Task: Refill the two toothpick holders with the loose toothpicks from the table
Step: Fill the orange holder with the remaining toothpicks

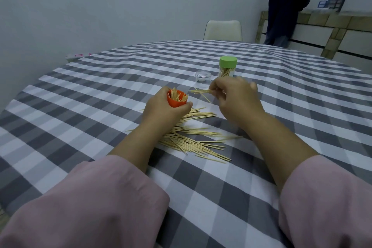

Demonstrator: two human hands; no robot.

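Note:
My left hand (161,108) grips an orange toothpick holder (177,100), tilted toward me and partly filled with toothpicks. To its right, my right hand (237,98) pinches a small bundle of toothpicks (200,91) pointing left toward the orange holder's mouth. A pile of loose toothpicks (193,139) lies on the checked tablecloth between my forearms. Behind my right hand stands a clear holder with a green lid (227,66), toothpicks inside. A clear plastic cap (203,79) sits to its left.
The round table (100,86) carries a grey and white checked cloth. A white chair (223,30) stands at the far edge. A person in dark clothes (285,6) stands at a sideboard at the back right. A white packet (74,57) lies at the table's far left edge.

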